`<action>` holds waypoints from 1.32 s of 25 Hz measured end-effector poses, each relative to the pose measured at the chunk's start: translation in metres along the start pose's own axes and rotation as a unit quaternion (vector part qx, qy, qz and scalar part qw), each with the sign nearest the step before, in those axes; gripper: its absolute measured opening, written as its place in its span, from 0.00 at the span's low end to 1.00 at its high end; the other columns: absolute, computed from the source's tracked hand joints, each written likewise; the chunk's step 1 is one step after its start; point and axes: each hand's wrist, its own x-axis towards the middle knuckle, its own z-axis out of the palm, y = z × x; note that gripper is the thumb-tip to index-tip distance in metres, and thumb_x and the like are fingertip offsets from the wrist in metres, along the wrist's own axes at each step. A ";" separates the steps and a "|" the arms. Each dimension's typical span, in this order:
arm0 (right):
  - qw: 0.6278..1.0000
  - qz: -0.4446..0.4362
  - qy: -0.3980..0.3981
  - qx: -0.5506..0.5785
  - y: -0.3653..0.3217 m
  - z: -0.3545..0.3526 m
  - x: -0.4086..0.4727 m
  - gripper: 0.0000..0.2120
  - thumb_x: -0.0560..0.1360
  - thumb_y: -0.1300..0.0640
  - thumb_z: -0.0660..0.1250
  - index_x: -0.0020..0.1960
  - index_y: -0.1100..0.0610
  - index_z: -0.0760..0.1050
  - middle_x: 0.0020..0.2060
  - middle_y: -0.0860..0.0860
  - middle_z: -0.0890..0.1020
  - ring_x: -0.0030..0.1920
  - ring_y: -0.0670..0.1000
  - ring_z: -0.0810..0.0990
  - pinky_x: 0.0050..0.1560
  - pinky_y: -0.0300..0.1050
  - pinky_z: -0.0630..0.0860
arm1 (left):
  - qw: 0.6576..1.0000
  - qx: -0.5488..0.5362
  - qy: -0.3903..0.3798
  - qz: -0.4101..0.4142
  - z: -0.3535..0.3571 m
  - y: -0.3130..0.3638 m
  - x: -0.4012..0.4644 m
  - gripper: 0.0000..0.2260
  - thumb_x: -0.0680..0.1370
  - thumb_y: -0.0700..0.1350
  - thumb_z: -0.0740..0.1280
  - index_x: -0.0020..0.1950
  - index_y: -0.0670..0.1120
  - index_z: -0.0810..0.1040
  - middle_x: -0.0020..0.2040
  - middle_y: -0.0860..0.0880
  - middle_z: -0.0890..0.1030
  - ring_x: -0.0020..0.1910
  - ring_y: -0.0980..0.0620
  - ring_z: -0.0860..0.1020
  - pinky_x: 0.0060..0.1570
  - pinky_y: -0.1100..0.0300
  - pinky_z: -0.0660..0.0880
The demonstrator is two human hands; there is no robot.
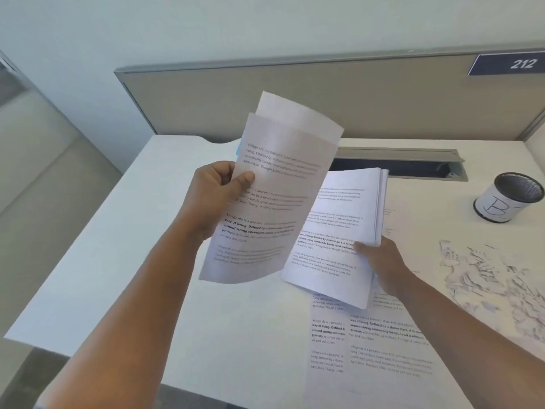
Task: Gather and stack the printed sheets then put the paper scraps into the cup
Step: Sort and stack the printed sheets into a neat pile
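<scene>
White laminate desk fills the view, backed by a beige fabric partition under a pale wall.

At the left, the left hand holds a few curling white printed sheets up off the desk, thumb pressed on the front face and fingers curled behind the left edge. At least two sheets fan apart at the top, so a loose pinch could let the back one slide out and drop.

Just right of them, the right hand grips a thicker stack of white printed sheets by its right edge, thumb on top, stack tilted above the desk. Its edges look uneven; bringing the two bundles together in the air could skew or crease corners.

Below, more flat printed sheets lie overlapping on the desk, not yet gathered.

Further right, a heap of white shredded paper scraps is spread near the desk edge. A sweeping forearm or a gust from the sheets could scatter them.

Beyond it stands the black mesh cup with a white paper label, upright, well apart from both hands.

Readable writing: sheet paragraphs begin "Village life is a peaceful", with bold "way of living. Defined by a slower pace". The cup's label carries a handwritten "B". A dark blue plate on the partition reads "212".
</scene>
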 end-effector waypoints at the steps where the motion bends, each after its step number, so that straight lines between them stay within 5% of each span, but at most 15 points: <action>1: 1.000 -0.005 -0.006 -0.001 -0.002 0.003 -0.003 0.10 0.78 0.66 0.70 0.55 0.54 0.81 0.51 0.53 0.87 0.51 0.55 0.86 0.54 0.54 0.81 | 0.999 -0.047 -0.008 -0.011 -0.002 0.002 0.000 0.04 0.80 0.40 0.71 0.52 0.40 0.83 0.49 0.40 0.87 0.46 0.41 0.86 0.51 0.43 0.84; 5: 0.999 0.001 -0.033 0.028 -0.010 0.012 -0.018 0.11 0.78 0.68 0.70 0.56 0.55 0.80 0.51 0.55 0.87 0.50 0.57 0.86 0.51 0.54 0.81 | 0.984 -0.163 -0.032 -0.066 -0.006 -0.004 0.004 0.08 0.77 0.43 0.72 0.51 0.39 0.81 0.49 0.40 0.86 0.46 0.43 0.86 0.47 0.49 0.84; 12: 0.990 0.024 -0.132 0.053 -0.024 0.030 -0.051 0.16 0.74 0.65 0.73 0.62 0.61 0.81 0.54 0.61 0.86 0.54 0.66 0.85 0.54 0.65 0.82 | 0.970 -0.106 0.018 -0.217 0.006 -0.073 0.012 0.11 0.77 0.46 0.75 0.45 0.41 0.77 0.49 0.35 0.86 0.41 0.40 0.86 0.39 0.46 0.84; 19: 0.982 0.067 -0.150 0.095 -0.024 0.039 -0.070 0.23 0.69 0.61 0.75 0.63 0.61 0.80 0.55 0.62 0.86 0.53 0.64 0.86 0.58 0.67 0.80 | 0.963 -0.083 0.053 -0.252 0.005 -0.112 0.007 0.14 0.79 0.49 0.74 0.43 0.43 0.75 0.50 0.36 0.85 0.45 0.38 0.85 0.50 0.36 0.83; 24: 0.978 0.075 -0.142 0.134 -0.023 0.046 -0.074 0.18 0.82 0.48 0.65 0.67 0.56 0.78 0.59 0.58 0.85 0.58 0.61 0.85 0.57 0.61 0.81 | 0.963 -0.065 0.040 -0.260 0.007 -0.120 0.005 0.11 0.84 0.50 0.66 0.51 0.42 0.74 0.53 0.38 0.85 0.48 0.38 0.85 0.51 0.38 0.83; 28: 0.980 0.087 -0.144 0.111 -0.022 0.051 -0.075 0.23 0.82 0.39 0.59 0.70 0.50 0.75 0.59 0.55 0.85 0.59 0.60 0.85 0.59 0.62 0.80 | 0.962 -0.079 0.021 -0.261 0.014 -0.127 0.001 0.07 0.86 0.47 0.63 0.61 0.46 0.74 0.55 0.42 0.85 0.49 0.41 0.86 0.49 0.39 0.83; 33: 0.977 0.099 -0.158 0.106 -0.025 0.054 -0.081 0.28 0.82 0.35 0.53 0.68 0.52 0.77 0.57 0.55 0.86 0.55 0.58 0.87 0.48 0.56 0.85 | 0.966 -0.090 -0.018 -0.242 0.017 -0.131 -0.003 0.12 0.87 0.45 0.58 0.68 0.54 0.75 0.58 0.46 0.86 0.53 0.42 0.86 0.49 0.41 0.84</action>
